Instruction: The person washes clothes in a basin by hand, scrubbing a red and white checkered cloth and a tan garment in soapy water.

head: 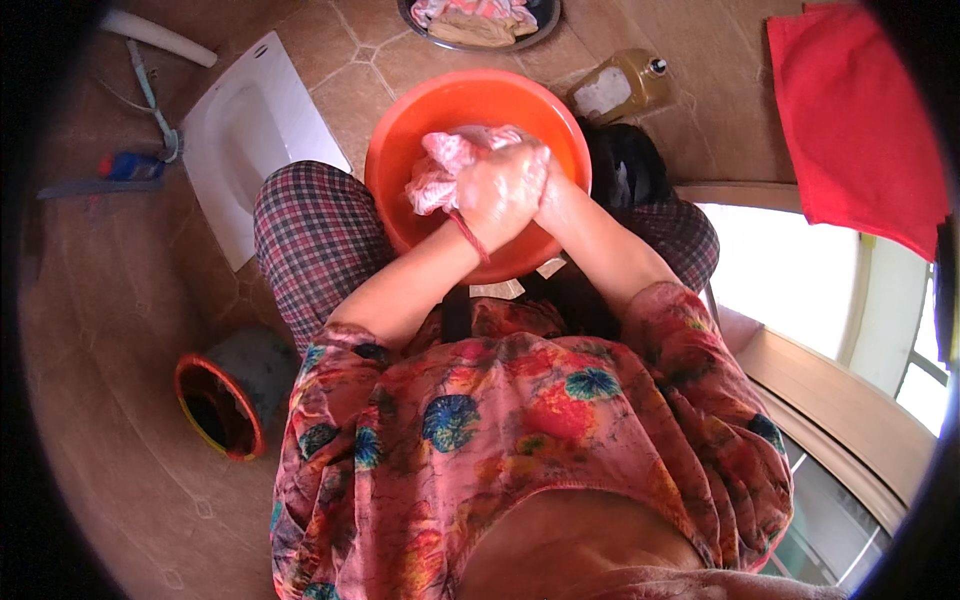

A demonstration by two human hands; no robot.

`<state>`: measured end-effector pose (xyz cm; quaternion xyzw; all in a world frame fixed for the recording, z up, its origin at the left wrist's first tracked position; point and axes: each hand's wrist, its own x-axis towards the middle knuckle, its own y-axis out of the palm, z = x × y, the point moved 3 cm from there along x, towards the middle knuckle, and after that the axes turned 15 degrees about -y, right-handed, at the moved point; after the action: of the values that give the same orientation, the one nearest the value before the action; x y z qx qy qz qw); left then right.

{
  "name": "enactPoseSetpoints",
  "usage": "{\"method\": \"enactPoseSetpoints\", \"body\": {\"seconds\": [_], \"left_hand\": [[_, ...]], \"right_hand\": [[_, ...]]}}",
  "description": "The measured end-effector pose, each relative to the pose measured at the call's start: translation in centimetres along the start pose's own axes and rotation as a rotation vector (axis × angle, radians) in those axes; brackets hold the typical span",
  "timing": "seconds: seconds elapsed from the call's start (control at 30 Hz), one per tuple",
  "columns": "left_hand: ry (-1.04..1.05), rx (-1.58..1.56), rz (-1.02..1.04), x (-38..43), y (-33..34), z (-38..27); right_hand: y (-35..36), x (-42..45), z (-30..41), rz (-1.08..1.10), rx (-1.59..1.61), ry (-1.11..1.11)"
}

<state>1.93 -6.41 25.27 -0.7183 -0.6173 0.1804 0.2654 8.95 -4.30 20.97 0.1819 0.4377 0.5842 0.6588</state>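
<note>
Both hands are together over an orange plastic tub (480,86) that stands between my knees. My left hand (499,189), wet and wearing a red cord at the wrist, is closed on a bunched pink-and-white cloth (439,176). Behind it, partly hidden, my right hand (553,191) is pressed against the left one and clasped around the same bundle. Part of the cloth sticks out to the left of the hands. My left hand and the cloth cover much of the tub's inside.
A metal basin (491,48) with clothes lies ahead. Beside the tub are a plastic bottle (619,86) of yellowish-brown liquid and a black object (626,161). A white squat toilet (300,105), a blue bottle (135,166) and a tipped bucket (259,379) are leftward. Red cloth (855,120) hangs right.
</note>
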Motion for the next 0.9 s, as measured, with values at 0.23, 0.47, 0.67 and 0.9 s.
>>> {"method": "enactPoseSetpoints", "body": {"seconds": [0.23, 0.47, 0.67, 0.9], "left_hand": [[-0.581, -0.685, 0.201, 6.1, 2.9, 10.5], [-0.591, -1.200, 0.695, 5.4, -0.1, 6.8], [-0.355, -1.181, 0.782, 5.7, -0.4, 8.5], [-0.262, -0.806, 0.806, 4.9, 1.2, 8.5]], "right_hand": [[1.2, -1.1, -0.9, -0.100, -0.248, 0.103], [1.2, -0.5, 4.0, 0.142, -0.868, -0.521], [-0.4, -0.2, 4.2, 0.213, -1.012, -0.046], [0.8, -1.2, 8.8, 0.151, -0.710, -0.216]]}}
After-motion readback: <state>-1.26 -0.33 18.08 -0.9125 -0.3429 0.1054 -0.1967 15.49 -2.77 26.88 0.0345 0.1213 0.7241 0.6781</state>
